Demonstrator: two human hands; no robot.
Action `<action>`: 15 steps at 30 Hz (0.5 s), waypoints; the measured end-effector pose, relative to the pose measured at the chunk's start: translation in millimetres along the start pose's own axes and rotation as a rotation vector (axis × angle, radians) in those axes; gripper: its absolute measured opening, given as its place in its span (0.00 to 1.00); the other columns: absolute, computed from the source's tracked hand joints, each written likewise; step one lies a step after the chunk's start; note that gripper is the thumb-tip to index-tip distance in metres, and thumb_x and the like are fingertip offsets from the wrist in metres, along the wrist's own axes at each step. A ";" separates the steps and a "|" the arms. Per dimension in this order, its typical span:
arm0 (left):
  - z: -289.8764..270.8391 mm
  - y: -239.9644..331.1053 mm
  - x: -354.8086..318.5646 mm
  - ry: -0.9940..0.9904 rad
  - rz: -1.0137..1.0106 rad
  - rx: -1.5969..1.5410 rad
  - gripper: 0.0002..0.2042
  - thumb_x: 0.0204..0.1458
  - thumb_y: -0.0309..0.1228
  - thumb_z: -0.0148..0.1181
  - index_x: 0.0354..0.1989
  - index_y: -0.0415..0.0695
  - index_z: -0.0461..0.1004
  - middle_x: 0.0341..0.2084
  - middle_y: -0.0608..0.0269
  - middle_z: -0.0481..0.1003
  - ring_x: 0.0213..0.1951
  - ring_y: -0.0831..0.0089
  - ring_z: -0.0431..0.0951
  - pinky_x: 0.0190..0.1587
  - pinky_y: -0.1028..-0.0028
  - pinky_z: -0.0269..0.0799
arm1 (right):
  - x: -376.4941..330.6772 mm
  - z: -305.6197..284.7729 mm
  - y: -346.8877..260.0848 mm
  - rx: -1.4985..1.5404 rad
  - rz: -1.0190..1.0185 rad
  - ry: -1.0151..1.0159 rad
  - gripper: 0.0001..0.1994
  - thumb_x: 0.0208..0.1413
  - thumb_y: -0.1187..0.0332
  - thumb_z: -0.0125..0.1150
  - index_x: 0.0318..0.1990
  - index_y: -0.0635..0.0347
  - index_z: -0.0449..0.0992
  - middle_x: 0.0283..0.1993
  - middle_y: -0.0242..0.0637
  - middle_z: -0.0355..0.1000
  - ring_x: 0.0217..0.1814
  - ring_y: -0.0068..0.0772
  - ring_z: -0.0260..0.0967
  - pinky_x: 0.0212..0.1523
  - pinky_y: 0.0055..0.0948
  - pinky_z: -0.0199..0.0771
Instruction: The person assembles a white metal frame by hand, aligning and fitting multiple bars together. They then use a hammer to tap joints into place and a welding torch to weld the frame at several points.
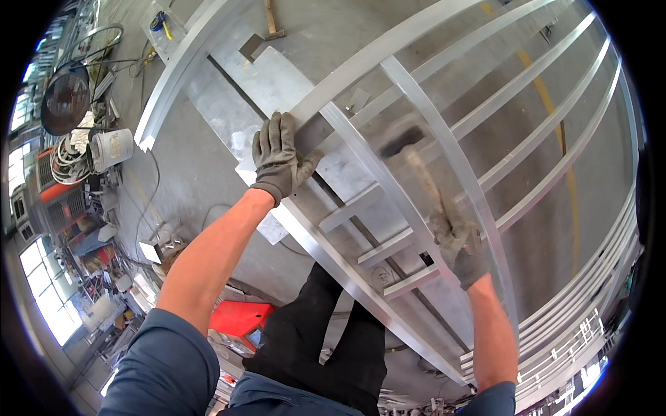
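Note:
My right hand [459, 243], in a grey work glove, is closed round the wooden handle of a hammer [428, 179]. The hammer is smeared by motion; its dark head [402, 141] hangs among the bars of a silver metal frame [378, 55]. My left hand [279, 154], gloved too, rests with fingers stretched out and thumb apart where the wide bar ends above a metal work table. Below the frame, short metal bars [350, 208] stick out across the table, alongside a long dark slot. A straight metal rail [347, 272] edges the table nearest my legs.
At the far left of the table lies a blue and yellow tape measure [158, 22]; a wooden-handled tool [272, 21] is at the top. A white bucket [113, 149] and cables stand left. A red box [239, 317] sits near my legs, stacked metal rails [583, 274] lower right.

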State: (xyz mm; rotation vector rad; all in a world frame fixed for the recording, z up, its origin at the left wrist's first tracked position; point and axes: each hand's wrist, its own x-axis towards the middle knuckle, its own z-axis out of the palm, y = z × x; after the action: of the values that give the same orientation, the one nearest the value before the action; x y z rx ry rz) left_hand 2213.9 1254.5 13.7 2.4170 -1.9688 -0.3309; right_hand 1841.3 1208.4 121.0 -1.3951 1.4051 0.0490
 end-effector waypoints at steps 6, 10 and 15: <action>-16.9 6.3 19.0 -0.119 -0.163 -0.113 0.48 0.44 0.52 0.71 0.71 0.43 0.53 0.67 0.48 0.61 0.66 0.49 0.62 0.68 0.55 0.55 | -5.3 -19.9 3.9 -0.122 -0.038 0.010 0.24 0.67 0.58 0.53 0.68 0.51 0.66 0.28 0.46 0.73 0.29 0.44 0.73 0.37 0.37 0.72; -27.2 1.5 61.3 0.010 0.164 -0.170 0.50 0.36 0.37 0.77 0.71 0.44 0.56 0.62 0.47 0.67 0.65 0.49 0.65 0.68 0.57 0.60 | -9.6 -44.9 -7.2 0.028 -0.036 -0.028 0.24 0.66 0.60 0.53 0.69 0.50 0.66 0.31 0.47 0.74 0.32 0.44 0.75 0.39 0.36 0.73; -13.0 -3.4 118.8 -0.039 0.417 -0.195 0.54 0.29 0.27 0.76 0.72 0.45 0.55 0.63 0.48 0.67 0.64 0.51 0.67 0.68 0.60 0.61 | -17.3 -40.4 -23.9 -0.331 -0.180 -0.266 0.26 0.65 0.61 0.56 0.69 0.51 0.65 0.29 0.47 0.76 0.34 0.41 0.79 0.41 0.40 0.76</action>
State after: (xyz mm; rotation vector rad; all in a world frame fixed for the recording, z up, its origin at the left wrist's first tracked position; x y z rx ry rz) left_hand 2241.7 1138.4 7.1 1.8414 -2.2642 -0.5287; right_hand 1828.1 1185.7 163.6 -1.7128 1.0781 0.3514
